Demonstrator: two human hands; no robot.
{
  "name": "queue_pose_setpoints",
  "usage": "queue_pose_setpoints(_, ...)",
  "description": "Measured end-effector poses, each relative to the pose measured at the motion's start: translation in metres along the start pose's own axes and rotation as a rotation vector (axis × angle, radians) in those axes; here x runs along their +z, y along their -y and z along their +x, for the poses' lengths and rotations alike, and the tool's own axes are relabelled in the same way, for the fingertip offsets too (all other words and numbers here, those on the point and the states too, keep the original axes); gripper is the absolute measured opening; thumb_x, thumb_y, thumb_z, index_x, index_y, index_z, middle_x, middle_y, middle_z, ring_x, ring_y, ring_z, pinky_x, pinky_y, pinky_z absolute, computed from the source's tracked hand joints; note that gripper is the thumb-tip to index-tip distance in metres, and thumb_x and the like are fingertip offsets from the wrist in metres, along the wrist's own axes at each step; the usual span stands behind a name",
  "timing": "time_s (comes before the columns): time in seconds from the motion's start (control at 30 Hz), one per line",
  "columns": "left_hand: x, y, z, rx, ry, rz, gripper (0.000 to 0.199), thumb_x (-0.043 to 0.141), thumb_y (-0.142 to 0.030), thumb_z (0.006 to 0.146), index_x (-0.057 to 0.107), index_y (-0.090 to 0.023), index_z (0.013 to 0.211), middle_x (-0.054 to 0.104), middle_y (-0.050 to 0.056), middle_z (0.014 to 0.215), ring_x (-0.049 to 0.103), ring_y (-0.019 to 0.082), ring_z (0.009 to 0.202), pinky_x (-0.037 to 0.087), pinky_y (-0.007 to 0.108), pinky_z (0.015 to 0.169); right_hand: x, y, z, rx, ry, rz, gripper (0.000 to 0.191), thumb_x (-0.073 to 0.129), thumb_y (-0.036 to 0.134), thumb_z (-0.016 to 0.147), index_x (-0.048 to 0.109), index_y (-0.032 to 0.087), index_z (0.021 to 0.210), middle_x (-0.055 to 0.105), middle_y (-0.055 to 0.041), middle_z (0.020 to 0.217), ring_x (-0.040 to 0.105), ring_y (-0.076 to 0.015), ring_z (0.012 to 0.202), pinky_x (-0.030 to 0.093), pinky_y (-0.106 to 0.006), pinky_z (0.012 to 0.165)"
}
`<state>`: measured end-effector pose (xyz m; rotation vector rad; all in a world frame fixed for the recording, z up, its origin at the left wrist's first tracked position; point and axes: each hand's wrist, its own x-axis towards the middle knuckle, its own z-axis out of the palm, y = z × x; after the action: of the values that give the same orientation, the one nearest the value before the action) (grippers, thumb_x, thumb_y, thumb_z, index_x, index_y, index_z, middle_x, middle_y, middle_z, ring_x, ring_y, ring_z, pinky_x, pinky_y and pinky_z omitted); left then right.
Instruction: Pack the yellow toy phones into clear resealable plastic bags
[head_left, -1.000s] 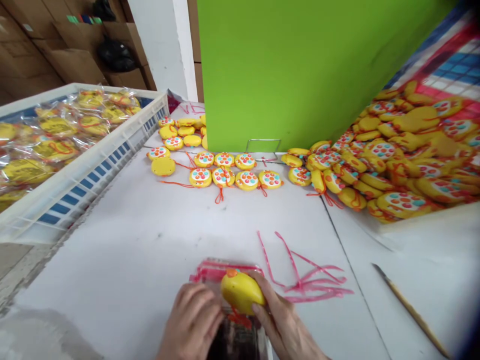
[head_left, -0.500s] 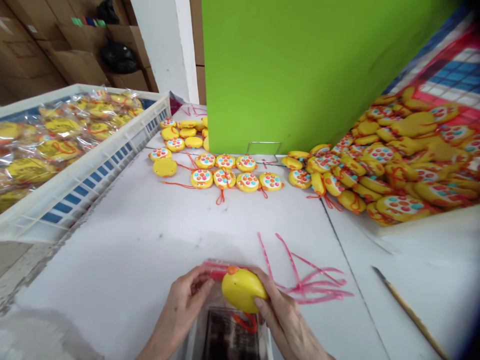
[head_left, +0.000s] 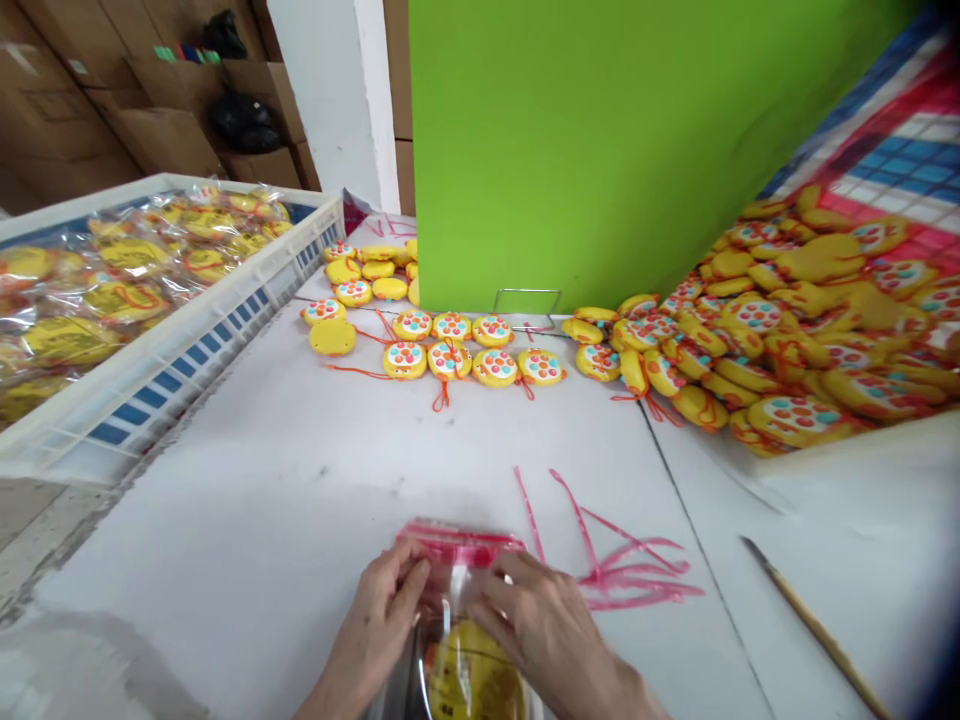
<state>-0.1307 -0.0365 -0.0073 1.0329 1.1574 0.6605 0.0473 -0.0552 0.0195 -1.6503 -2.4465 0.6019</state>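
A clear plastic bag (head_left: 459, 590) with a pink strip along its top lies in front of me. Inside its lower part is a yellow chick-shaped toy (head_left: 476, 675), seen through the film. My left hand (head_left: 382, 610) pinches the bag's left edge just below the pink strip. On the right side, my right hand (head_left: 536, 615) has its fingers curled on the film near the strip, over the toy's upper end. Under the bag is a dark-topped pale container (head_left: 412, 690), mostly covered.
Torn pink strips (head_left: 626, 570) and a brush-like wooden tool (head_left: 814, 625) lie at right. Farther back are rows of yellow toys (head_left: 450, 360) before a green panel (head_left: 600, 150), a toy heap (head_left: 750, 340), and a white crate (head_left: 247, 315) of bagged toys at left.
The yellow toy has gone from my right hand into the bag. My right hand now rests on the bag's film, while my left hand still grips its left edge.
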Motion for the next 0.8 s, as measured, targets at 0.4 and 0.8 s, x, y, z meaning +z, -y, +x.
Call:
queue_pose_setpoints(0.4,0.005,-0.003,-0.007,0.111,0.012,0.344,0.025,0.042,-0.027,0.085,0.063,-0.015,0.078,0.063,0.004,0.07,0.055,0.018,0.066,0.041,0.025,0.06,0.025,0.027,0.029,-0.061,-0.231,-0.037,0.016,0.057,0.002,0.073,0.055,0.018,0.069,0.063,-0.0007,0.07,0.057,-0.0166,0.061,0.034,-0.027,0.051)
queue_pose_setpoints(0.8,-0.014,0.008,-0.011,0.007,0.001,0.245,0.028,0.043,-0.046,0.085,0.051,-0.02,0.077,0.064,0.003,0.073,0.06,0.019,0.071,0.046,0.026,0.065,-0.007,-0.139,-0.053,0.693,-0.316,-0.041,0.015,0.047,0.03,0.077,0.06,0.024,0.075,0.067,-0.0013,0.073,0.062,-0.0194,0.062,0.042,-0.027,0.055)
